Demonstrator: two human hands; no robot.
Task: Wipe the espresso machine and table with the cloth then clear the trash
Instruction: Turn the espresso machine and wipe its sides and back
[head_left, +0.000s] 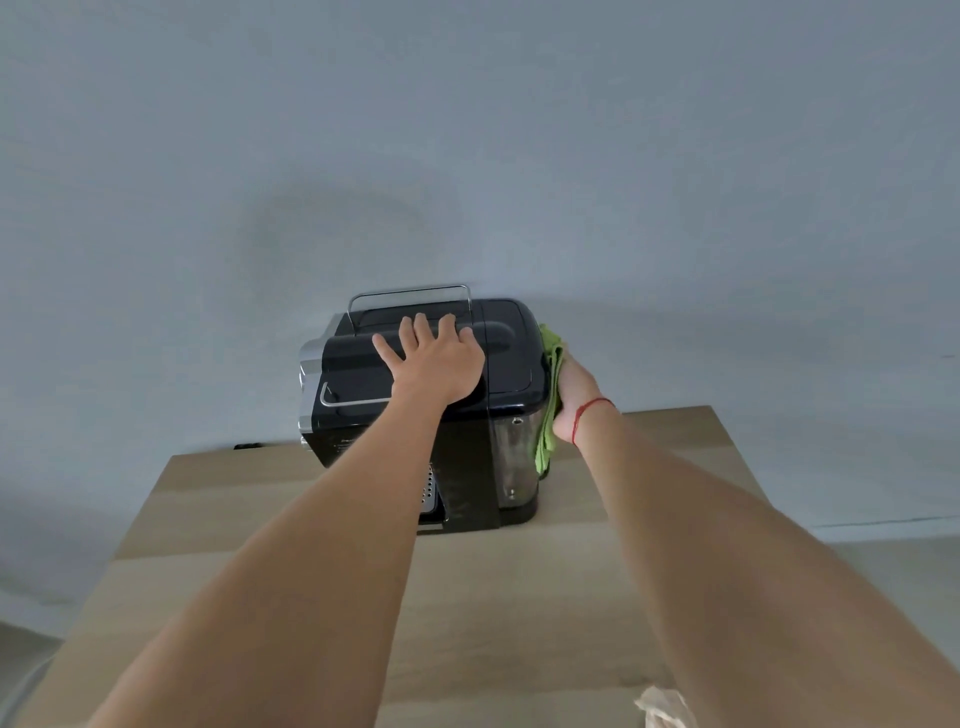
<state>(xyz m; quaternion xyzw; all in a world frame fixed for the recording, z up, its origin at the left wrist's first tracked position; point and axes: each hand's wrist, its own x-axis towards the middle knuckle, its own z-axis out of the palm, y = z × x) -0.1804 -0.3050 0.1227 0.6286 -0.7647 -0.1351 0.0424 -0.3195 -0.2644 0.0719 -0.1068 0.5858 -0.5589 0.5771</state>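
My left hand (434, 364) lies flat and open on the top of the espresso machine (431, 384), the fingers spread, with nothing held in it. The fingertips reach the chrome rail (410, 292) that goes along the back edge of the top. The machine is black with chrome trim on its left side, and it stands at the far edge of the light wooden desk (291, 519), close to the grey wall (467, 130). Under my left forearm I see a part of the metal drip tray (429, 491) at the front of the machine.

On the right side of the machine there is a clear water tank (514, 457). My right hand (574, 400) presses the green cloth (549, 405) against this right side; the cloth is folded and hangs down between my palm and the machine. The fingers are hidden behind the cloth, so how tightly they close on it I cannot tell. A red string (589, 415) is around my right wrist.

At the near right edge of the desk, below my right forearm, lies a crumpled piece of pale paper (665, 709), well apart from the machine.
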